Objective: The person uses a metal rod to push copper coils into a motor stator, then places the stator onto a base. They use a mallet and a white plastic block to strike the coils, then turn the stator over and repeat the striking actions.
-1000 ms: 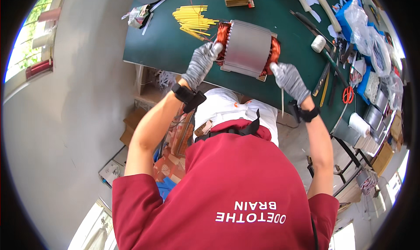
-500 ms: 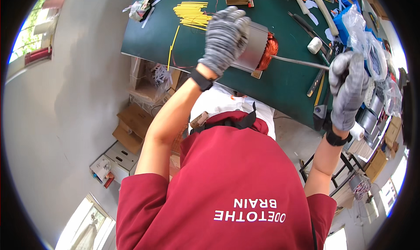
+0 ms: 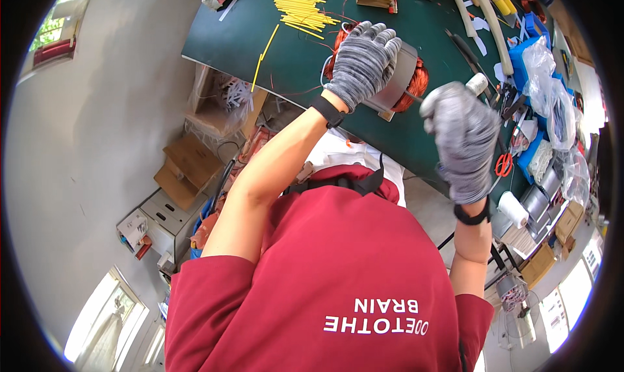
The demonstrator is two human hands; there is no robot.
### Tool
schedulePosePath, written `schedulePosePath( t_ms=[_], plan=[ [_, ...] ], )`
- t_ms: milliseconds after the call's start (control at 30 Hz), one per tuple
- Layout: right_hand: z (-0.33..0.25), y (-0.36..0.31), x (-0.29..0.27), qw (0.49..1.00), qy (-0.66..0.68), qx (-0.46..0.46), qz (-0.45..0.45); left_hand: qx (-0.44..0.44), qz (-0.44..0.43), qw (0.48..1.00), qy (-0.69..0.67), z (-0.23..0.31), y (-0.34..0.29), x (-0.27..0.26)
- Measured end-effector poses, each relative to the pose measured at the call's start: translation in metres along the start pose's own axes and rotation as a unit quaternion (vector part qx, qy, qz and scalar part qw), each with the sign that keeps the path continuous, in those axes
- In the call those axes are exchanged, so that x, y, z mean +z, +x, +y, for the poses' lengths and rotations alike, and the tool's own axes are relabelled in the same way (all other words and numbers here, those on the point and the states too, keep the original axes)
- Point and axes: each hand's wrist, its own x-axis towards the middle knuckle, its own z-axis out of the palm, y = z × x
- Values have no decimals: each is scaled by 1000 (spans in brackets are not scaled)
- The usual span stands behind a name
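Head view: a gloved left hand [image 3: 364, 60] lies spread flat on a steel stator [image 3: 396, 79] with copper windings, which sits on a green table [image 3: 247, 40]. To its right, nearer the camera, the gloved right hand [image 3: 463, 138] is raised in a fist; whether its grip clamps anything cannot be told. Yellow sleeves [image 3: 302, 8] lie beyond the left hand.

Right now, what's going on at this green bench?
A person in grey gloves is working on a motor stator with copper windings, lying on the green bench. The left hand rests on top of it. The right hand is raised, fist closed; what it holds is too blurred to tell. Yellow sleeves lie behind.
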Motion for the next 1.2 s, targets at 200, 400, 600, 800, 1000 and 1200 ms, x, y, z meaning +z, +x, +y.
schedulePosePath(
  t_ms=[200,400,600,800,1000,1200],
  plan=[
    [79,-67,-15,949,273,36,151,-9,5,1000,-19,-2,-5,-5],
    [84,-74,-6,921,310,51,231,3,15,1000,-26,1,-3,-4],
    [26,-51,-76,915,280,-46,287,-25,-101,992,74,30,7,-14],
    [-25,15,-14,976,204,-50,65,22,-101,993,49,57,2,8],
    [-41,47,12,987,135,85,-4,-20,-58,998,-10,58,-4,25],
    [-46,60,26,988,115,84,-60,-37,29,981,-187,58,-5,40]
  ],
)
